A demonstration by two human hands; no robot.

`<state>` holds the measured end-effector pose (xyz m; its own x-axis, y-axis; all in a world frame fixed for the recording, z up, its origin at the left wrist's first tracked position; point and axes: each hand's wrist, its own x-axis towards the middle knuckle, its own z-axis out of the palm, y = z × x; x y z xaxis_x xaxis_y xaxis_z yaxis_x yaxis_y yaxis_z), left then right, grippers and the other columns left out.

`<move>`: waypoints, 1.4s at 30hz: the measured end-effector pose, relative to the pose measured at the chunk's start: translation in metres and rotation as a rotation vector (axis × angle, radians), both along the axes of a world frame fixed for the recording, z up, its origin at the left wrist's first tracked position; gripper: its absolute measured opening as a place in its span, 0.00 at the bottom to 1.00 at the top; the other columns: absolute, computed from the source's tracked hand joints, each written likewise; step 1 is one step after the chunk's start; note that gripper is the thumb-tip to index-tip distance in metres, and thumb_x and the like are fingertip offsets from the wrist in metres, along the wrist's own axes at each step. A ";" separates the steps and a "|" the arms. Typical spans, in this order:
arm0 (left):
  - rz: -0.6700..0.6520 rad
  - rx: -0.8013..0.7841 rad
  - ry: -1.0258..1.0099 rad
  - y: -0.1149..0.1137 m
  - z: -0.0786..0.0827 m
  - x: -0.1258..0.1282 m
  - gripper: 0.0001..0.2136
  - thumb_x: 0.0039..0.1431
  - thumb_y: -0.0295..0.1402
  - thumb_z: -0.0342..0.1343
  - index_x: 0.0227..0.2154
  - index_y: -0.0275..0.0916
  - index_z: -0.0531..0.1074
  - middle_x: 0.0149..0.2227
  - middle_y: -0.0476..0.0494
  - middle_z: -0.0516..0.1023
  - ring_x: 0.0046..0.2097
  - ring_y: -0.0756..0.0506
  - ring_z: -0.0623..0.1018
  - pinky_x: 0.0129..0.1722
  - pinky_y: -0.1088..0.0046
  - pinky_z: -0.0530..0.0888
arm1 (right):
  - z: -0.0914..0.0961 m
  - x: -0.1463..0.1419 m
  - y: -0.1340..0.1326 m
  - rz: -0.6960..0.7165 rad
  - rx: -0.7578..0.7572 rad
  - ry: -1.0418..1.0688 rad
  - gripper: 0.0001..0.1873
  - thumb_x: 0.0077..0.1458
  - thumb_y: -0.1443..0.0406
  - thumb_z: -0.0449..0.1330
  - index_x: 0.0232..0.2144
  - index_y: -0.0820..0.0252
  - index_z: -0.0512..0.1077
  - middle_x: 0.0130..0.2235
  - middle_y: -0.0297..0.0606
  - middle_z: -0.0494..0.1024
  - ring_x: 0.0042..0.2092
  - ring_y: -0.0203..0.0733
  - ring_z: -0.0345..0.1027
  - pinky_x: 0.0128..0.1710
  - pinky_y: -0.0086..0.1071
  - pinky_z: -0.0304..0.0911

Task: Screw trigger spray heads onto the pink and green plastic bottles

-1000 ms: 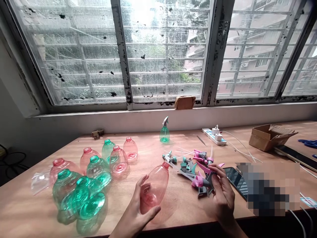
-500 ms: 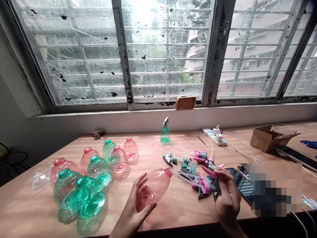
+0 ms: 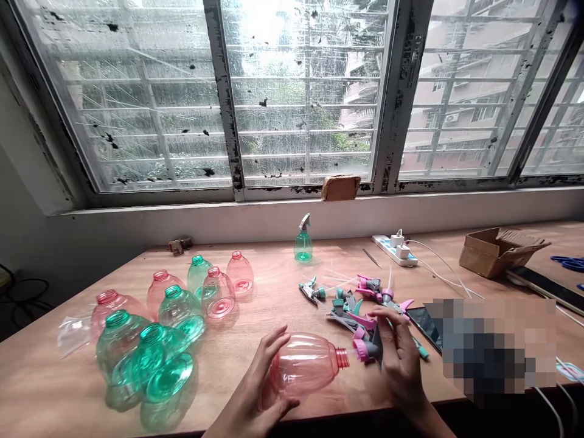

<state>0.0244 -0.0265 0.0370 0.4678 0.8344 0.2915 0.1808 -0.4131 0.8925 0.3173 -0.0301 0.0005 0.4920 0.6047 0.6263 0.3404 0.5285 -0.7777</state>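
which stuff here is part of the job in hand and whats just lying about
Part of the job, it seems:
pink bottle, in the left hand
pink spray head, in the right hand
loose spray heads
open bottles at left
green sprayer at the back, perhaps a finished one

Likely just lying about:
power strip
carton
phone
plastic bag

At the near side of the scene, a person's bare left hand and bare right hand show slender fingers, slim wrists and uncovered forearms, visible only in part.
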 end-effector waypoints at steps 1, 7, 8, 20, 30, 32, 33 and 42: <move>0.002 0.006 -0.001 0.000 0.000 0.000 0.33 0.56 0.29 0.68 0.64 0.54 0.69 0.71 0.40 0.62 0.73 0.29 0.57 0.71 0.43 0.53 | -0.001 -0.001 0.001 0.052 -0.013 -0.032 0.11 0.69 0.57 0.55 0.44 0.50 0.76 0.45 0.41 0.77 0.47 0.54 0.74 0.41 0.45 0.72; -0.009 0.038 0.014 0.003 -0.001 0.000 0.32 0.57 0.29 0.68 0.64 0.56 0.69 0.70 0.40 0.64 0.71 0.30 0.61 0.70 0.45 0.59 | -0.006 -0.004 0.003 0.270 -0.012 -0.018 0.11 0.69 0.57 0.56 0.46 0.51 0.76 0.46 0.42 0.77 0.31 0.43 0.75 0.28 0.37 0.76; -0.007 0.048 0.024 0.004 -0.002 0.000 0.33 0.57 0.29 0.68 0.64 0.56 0.69 0.70 0.40 0.64 0.71 0.30 0.61 0.70 0.46 0.59 | -0.005 -0.004 0.002 0.285 -0.031 0.010 0.12 0.68 0.57 0.56 0.47 0.50 0.76 0.47 0.43 0.78 0.32 0.43 0.76 0.29 0.37 0.77; 0.056 0.025 -0.011 0.000 0.006 0.003 0.33 0.54 0.31 0.71 0.63 0.54 0.71 0.68 0.40 0.68 0.70 0.29 0.64 0.70 0.48 0.59 | -0.007 -0.009 -0.005 0.585 -0.301 0.410 0.30 0.54 0.53 0.71 0.58 0.49 0.72 0.52 0.47 0.83 0.53 0.58 0.77 0.54 0.52 0.72; -0.018 0.034 0.146 0.009 -0.009 -0.002 0.37 0.64 0.32 0.62 0.70 0.57 0.51 0.72 0.44 0.56 0.71 0.34 0.60 0.73 0.50 0.53 | -0.012 -0.005 -0.007 0.758 -0.480 0.402 0.29 0.61 0.51 0.67 0.56 0.58 0.65 0.27 0.34 0.82 0.21 0.34 0.67 0.21 0.26 0.62; -0.023 0.009 0.157 0.010 -0.012 -0.003 0.37 0.65 0.34 0.62 0.71 0.57 0.49 0.71 0.43 0.58 0.71 0.33 0.61 0.72 0.49 0.53 | -0.011 -0.006 -0.007 0.770 -0.465 0.404 0.29 0.57 0.53 0.70 0.55 0.59 0.68 0.28 0.34 0.81 0.22 0.33 0.66 0.22 0.25 0.62; -0.028 -0.002 0.156 0.010 -0.013 -0.004 0.38 0.65 0.34 0.62 0.71 0.56 0.48 0.71 0.42 0.58 0.71 0.33 0.62 0.72 0.49 0.53 | -0.010 -0.006 -0.007 0.774 -0.461 0.404 0.29 0.56 0.53 0.71 0.54 0.60 0.69 0.28 0.34 0.81 0.22 0.32 0.65 0.22 0.25 0.62; 0.026 -0.005 0.140 0.016 -0.026 -0.006 0.41 0.60 0.46 0.66 0.71 0.51 0.50 0.74 0.39 0.53 0.74 0.30 0.53 0.73 0.48 0.50 | -0.005 -0.009 -0.012 0.749 -0.471 0.382 0.29 0.57 0.52 0.70 0.54 0.60 0.70 0.29 0.34 0.81 0.24 0.33 0.67 0.23 0.27 0.64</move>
